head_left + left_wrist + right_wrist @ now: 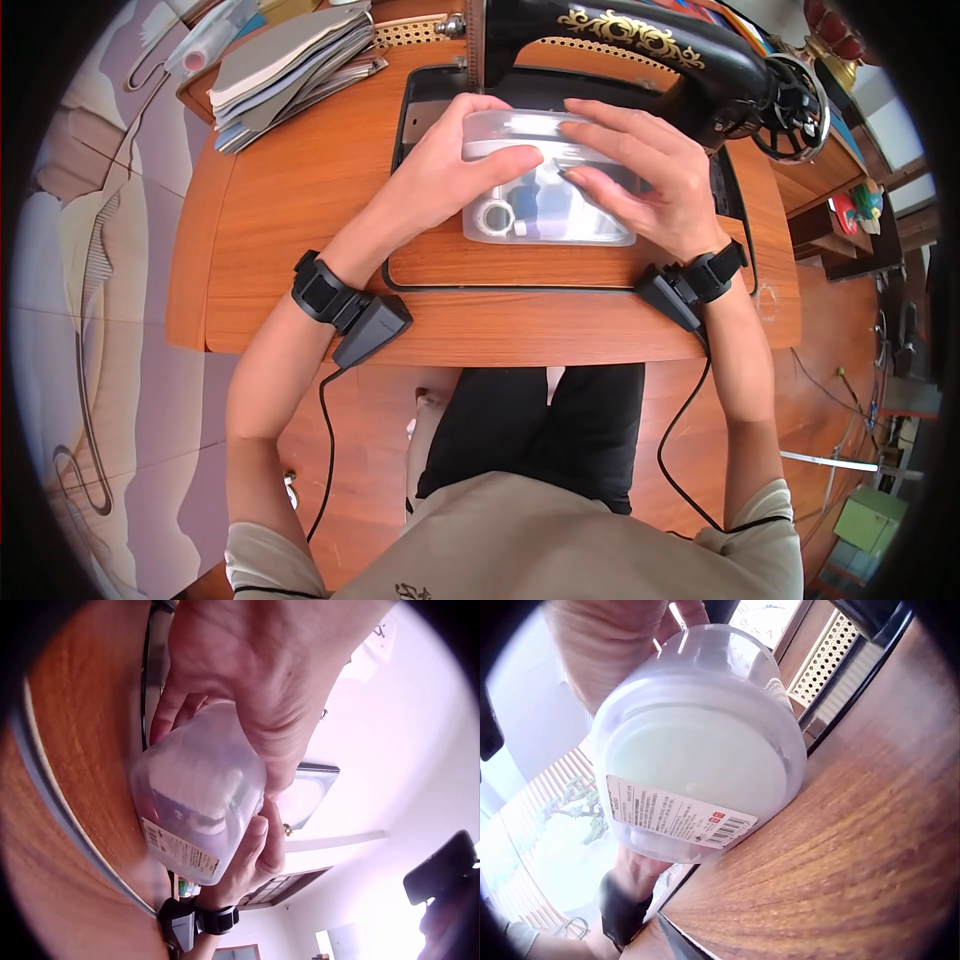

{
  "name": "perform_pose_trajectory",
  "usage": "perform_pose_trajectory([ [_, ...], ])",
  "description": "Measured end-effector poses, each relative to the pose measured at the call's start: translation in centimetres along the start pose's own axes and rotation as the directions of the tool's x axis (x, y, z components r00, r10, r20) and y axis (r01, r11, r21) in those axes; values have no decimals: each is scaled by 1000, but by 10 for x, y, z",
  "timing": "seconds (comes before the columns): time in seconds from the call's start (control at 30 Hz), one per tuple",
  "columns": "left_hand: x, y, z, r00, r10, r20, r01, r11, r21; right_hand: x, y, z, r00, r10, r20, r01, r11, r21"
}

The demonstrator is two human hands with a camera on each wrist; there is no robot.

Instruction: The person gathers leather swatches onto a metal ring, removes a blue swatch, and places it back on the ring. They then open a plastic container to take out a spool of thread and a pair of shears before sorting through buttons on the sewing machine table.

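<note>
A translucent plastic box [545, 225] stands near the middle of the wooden table, a printed label [679, 814] on its side. Through its wall show a white ring [494, 217], something blue and a pale tube [545, 229]. My left hand [455, 165] holds the box's left end, fingers behind the far side and thumb over the top. From the right, my right hand [665, 165] grips it too, with fingers spread across the top and the thumb nearer the front. In the left wrist view its thumb and finger meet the box's upper edge.
Just behind the box stands a black sewing machine [620, 40] with gold decoration and a handwheel [795, 105] at its right. A stack of papers or booklets [290, 75] lies at the table's back left. The table's front edge [500, 345] runs before my lap.
</note>
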State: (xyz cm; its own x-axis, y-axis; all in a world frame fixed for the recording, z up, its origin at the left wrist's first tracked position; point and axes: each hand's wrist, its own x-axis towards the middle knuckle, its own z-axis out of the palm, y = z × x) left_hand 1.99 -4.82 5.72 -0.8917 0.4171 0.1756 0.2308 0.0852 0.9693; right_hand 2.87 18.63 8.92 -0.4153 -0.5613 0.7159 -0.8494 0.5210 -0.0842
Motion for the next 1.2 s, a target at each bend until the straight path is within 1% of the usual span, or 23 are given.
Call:
perform_pose_trajectory([
  [0.1,0,5,3,1000,18,-16,-17,998,57,0,-1,1,999,-14,-29,13,1000,-21],
  [0.23,2,1,2,1000,28,-13,-27,998,59,0,-4,2,999,-15,-45,13,999,-33],
  [0.3,1,3,1,1000,10,-12,-10,999,37,1,-5,3,997,-49,-61,45,997,-66],
  [0.43,-1,7,1,1000,4,-5,-4,1000,6,1,-5,4,996,-64,-57,59,995,-85],
  [0.5,-1,5,1,1000,-17,-7,17,998,-66,1,-6,5,997,-51,-57,45,995,-92],
  [0.63,0,3,1,1000,-20,-20,19,997,-71,1,-6,7,996,-45,-77,37,994,-99],
  [0.73,0,1,2,999,-22,-31,20,997,-74,-1,-7,8,996,-37,-82,31,997,-69],
  [0.83,-4,6,-1,999,-26,-23,23,995,-101,3,-14,8,997,-35,-69,30,997,-76],
  [0.9,-5,6,0,998,-66,-9,64,981,-182,3,-17,7,999,15,-49,-18,998,-58],
  [0.93,-4,4,1,999,-50,-12,47,983,-178,4,-16,6,999,14,-50,-17,999,-51],
  [1.0,-4,0,1,994,-97,-44,88,981,-172,5,-12,7,998,41,-46,-40,999,13],
  [1.03,-5,1,2,989,-140,-47,129,973,-190,6,-11,6,998,68,-18,-67,997,37],
  [1.07,-4,2,3,992,-111,-52,99,977,-190,10,-10,1,995,85,62,-90,992,84],
  [1.13,-3,3,4,993,-115,-32,108,981,-159,10,-13,-2,989,117,94,-130,979,154],
  [1.17,-3,4,4,995,-92,-31,88,991,-104,9,-12,-3,986,112,124,-132,978,164],
  [1.2,-3,5,5,997,-77,-32,73,992,-105,10,-15,-6,980,137,146,-162,972,170],
])
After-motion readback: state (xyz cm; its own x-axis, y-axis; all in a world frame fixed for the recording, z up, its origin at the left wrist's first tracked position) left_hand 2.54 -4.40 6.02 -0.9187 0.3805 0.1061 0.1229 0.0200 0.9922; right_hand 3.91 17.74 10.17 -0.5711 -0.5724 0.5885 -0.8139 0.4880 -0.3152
